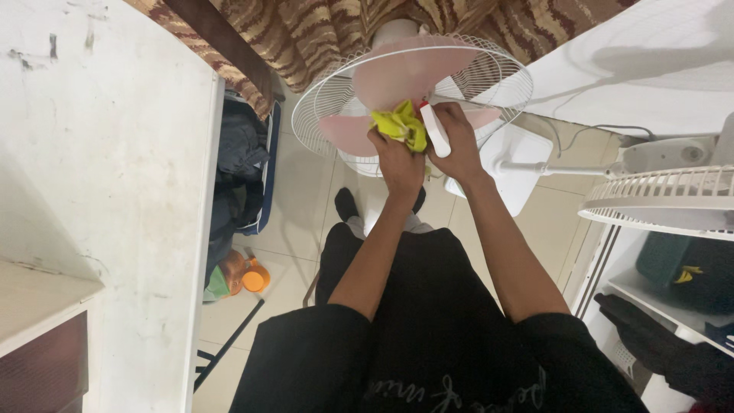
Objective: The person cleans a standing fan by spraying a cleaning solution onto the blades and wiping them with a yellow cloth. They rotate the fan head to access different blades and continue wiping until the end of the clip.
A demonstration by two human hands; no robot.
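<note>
Beige tiled floor (pixel 306 191) lies below us; at twelve o'clock, our left hand (pixel 399 160) clutches a crumpled yellow cloth (pixel 401 125) against pink fan blades (pixel 413 73), right hand (pixel 457 145) wrapped round a white spray bottle (pixel 436 128).

A home room: tiled floor (pixel 298 206), patterned curtain (pixel 321 30), shelved clothes (pixel 657 344).

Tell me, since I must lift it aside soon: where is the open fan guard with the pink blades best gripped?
Probably the white wire guard's outer rim, from its bare left side. The left hand with the yellow cloth and the right hand crowd the hub, and the pink blades look flimsy.
</note>
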